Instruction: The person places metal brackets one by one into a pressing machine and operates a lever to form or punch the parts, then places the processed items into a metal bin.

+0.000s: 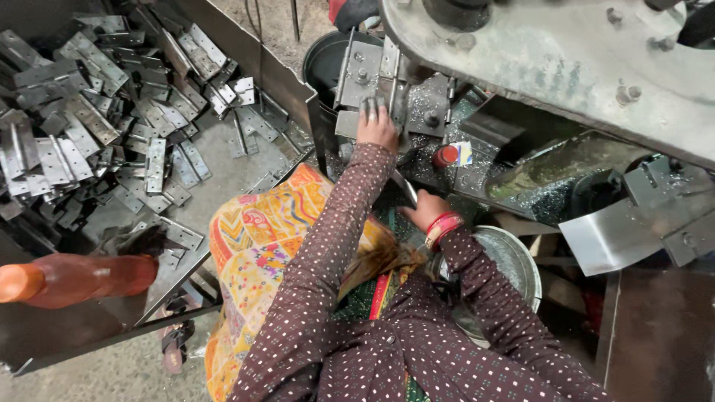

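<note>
Left hand (377, 128) on machine's metal plate (363, 74)

Your left hand (377, 128) covers part of the small grey metal piece (370, 106) on the press, so you cannot tell its full shape. Your right hand (427, 209) hides the lower end of the thin flat metal strip (404, 187) it grips; its fingers are out of sight. The orange plastic bottle (74, 278) is blurred and cut off at the left edge. The grey steel machine arm (551, 59) runs off the top and right edges.

Dim, flat indoor light, soft shadows, faint sheen on metal, edges bowed, near bottle (74, 279) blurred.
</note>
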